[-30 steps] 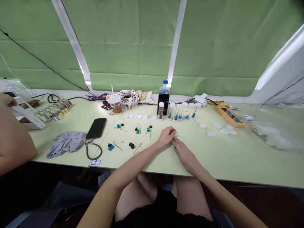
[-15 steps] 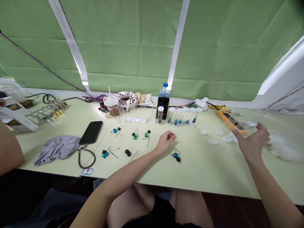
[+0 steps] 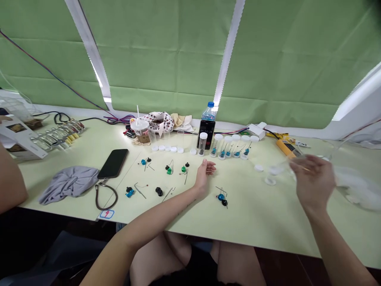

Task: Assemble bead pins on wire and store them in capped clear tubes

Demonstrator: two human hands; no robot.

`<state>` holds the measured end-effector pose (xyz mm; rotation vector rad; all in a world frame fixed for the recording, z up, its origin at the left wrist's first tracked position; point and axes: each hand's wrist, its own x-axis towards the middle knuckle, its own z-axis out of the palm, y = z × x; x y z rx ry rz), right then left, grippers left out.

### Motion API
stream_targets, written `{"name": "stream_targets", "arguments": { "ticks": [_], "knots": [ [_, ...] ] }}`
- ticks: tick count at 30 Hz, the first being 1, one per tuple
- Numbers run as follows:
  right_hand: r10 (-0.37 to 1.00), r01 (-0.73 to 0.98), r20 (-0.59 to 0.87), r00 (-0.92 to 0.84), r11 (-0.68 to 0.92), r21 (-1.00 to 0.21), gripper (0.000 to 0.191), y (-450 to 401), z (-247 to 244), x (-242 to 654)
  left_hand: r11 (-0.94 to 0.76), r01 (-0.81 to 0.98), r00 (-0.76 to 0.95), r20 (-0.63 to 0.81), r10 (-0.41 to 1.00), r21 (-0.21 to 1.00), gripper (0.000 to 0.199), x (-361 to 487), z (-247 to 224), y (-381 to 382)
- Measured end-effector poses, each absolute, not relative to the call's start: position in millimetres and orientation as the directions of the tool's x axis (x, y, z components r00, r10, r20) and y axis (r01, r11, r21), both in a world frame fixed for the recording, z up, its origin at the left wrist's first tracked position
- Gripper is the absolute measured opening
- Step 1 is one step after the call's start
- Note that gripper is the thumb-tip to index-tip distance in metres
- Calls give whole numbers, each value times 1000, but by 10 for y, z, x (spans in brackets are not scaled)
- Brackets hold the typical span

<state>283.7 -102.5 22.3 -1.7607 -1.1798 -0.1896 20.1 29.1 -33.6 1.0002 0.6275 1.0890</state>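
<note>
Two hands, well apart: the left hand (image 3: 206, 172) lies loosely curled, holding nothing; blur hides whether the right hand (image 3: 316, 184) grips the clear item (image 3: 291, 163) at its fingertips. Blue-and-black parts (image 3: 221, 197) lie between them, on the near side — best keep high over the white lids (image 3: 270, 181).

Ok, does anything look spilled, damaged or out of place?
Nothing looks plainly spilled or damaged. The loose round white plastic lids lying scattered by the right hand look untidy against the upright row of white-capped clear plastic tubes.
</note>
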Motion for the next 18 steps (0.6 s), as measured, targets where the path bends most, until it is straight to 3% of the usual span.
{"name": "stream_targets", "arguments": {
  "ticks": [2,4,11,18],
  "knots": [
    [684,647,557,472,160,-745,48,-867,318,2468,150,-454,343,17,939,879,56,192,-325,303],
    [771,567,501,393,226,-792,46,-686,352,2141,170,-466,321,-14,947,868,56,176,-309,318],
    [930,518,365,46,290,-805,37,-271,193,1550,130,-430,238,-27,971,893,52,120,-280,411],
    [929,565,369,18,295,-771,46,-264,161,1585,20,-199,303,42,952,980,46,116,-283,399]
  ]
}}
